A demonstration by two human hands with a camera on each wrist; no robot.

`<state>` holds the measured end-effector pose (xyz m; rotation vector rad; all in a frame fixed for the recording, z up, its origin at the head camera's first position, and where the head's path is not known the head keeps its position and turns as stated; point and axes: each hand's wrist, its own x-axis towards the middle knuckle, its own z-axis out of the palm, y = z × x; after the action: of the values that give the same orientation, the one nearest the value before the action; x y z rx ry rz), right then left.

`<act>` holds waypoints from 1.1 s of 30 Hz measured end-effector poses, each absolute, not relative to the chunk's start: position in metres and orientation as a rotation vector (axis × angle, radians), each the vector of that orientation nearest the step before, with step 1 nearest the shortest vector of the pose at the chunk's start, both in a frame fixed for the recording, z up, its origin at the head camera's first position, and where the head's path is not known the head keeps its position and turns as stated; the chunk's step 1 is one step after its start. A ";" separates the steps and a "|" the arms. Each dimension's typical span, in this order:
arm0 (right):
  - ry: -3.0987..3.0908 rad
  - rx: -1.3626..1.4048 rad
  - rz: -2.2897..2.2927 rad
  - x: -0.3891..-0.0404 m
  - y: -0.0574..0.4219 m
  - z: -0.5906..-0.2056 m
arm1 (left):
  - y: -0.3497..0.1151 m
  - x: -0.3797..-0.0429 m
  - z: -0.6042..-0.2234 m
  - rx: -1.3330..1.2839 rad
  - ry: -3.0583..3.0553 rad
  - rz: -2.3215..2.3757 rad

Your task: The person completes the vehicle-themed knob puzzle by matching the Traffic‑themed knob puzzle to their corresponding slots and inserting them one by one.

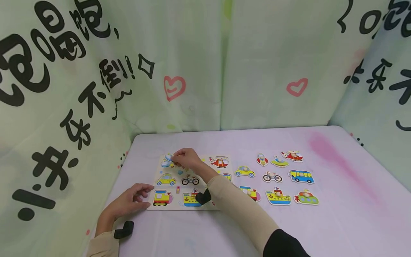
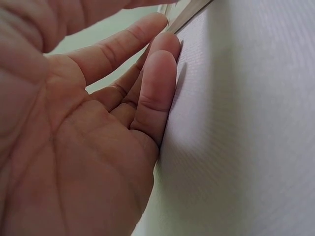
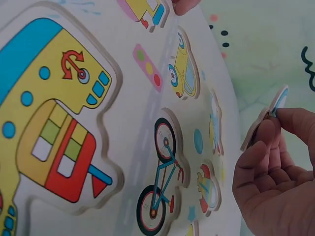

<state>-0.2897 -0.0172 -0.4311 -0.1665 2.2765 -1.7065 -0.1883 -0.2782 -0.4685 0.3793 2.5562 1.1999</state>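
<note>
A wooden puzzle board (image 1: 205, 205) with printed vehicle recesses lies on the table. Over its upper left corner my right hand (image 1: 189, 159) pinches a thin blue-and-white wooden puzzle piece (image 3: 279, 102) between thumb and fingers. In the right wrist view that piece is tilted nearly edge-on and held off the board, so most of its picture is hidden. Beside the board's left edge is my left hand (image 1: 130, 200), its index finger and thumb touching the edge. The left wrist view shows its fingers (image 2: 157, 93) loosely extended against the tabletop.
Right of the board lie loose puzzle pieces in rows, among them a bus (image 1: 301, 176), a ship (image 1: 278, 196), a bicycle (image 1: 272, 177), a yellow car (image 1: 244, 171) and a helicopter (image 1: 292, 156). My right forearm covers part of the board. A lettered curtain (image 1: 199, 64) hangs behind the table.
</note>
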 end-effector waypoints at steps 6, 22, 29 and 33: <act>2.316 -0.146 -1.679 -0.294 -0.029 -0.434 | -0.282 -0.189 -0.469 0.386 2.544 1.204; 2.501 -0.142 -1.454 -0.308 -0.050 -0.431 | -0.282 -0.190 -0.470 0.378 2.550 1.208; 2.543 -0.180 -1.414 -0.313 -0.054 -0.429 | -0.282 -0.188 -0.470 0.375 2.546 1.204; 2.653 -0.223 -1.275 -0.314 -0.054 -0.427 | -0.282 -0.188 -0.470 0.398 2.538 1.214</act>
<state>-0.3141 -0.0543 -0.4269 -0.2232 2.6532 -1.2755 -0.1881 -0.2815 -0.4703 0.3978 2.5381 1.2138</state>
